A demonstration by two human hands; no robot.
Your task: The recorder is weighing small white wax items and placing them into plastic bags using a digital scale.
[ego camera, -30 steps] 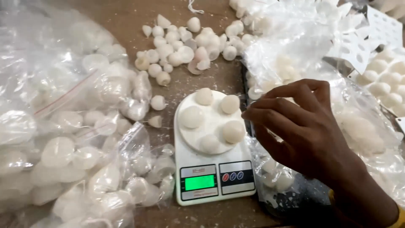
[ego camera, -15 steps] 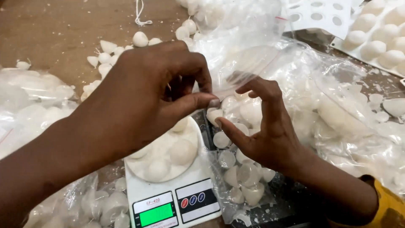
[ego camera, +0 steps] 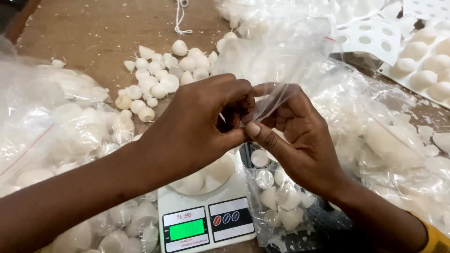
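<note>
My left hand (ego camera: 197, 126) and my right hand (ego camera: 295, 136) meet above a white kitchen scale (ego camera: 206, 213), and both pinch the edge of a small clear plastic bag (ego camera: 276, 70) that rises from my fingertips. White rounded pieces (ego camera: 206, 175) lie on the scale's platform, partly hidden under my left hand. The scale's green display is lit at the bottom of the view.
A loose pile of white pieces (ego camera: 159, 75) lies on the wooden table. Filled clear bags (ego camera: 61, 131) sit at the left, another filled bag (ego camera: 281, 201) beside the scale, more plastic (ego camera: 389, 140) at the right. A white mould tray (ego camera: 422, 61) stands at the upper right.
One second ago only my right hand hovered by the scale. My left hand has since come in, and both hands now hold the clear bag higher above the scale.
</note>
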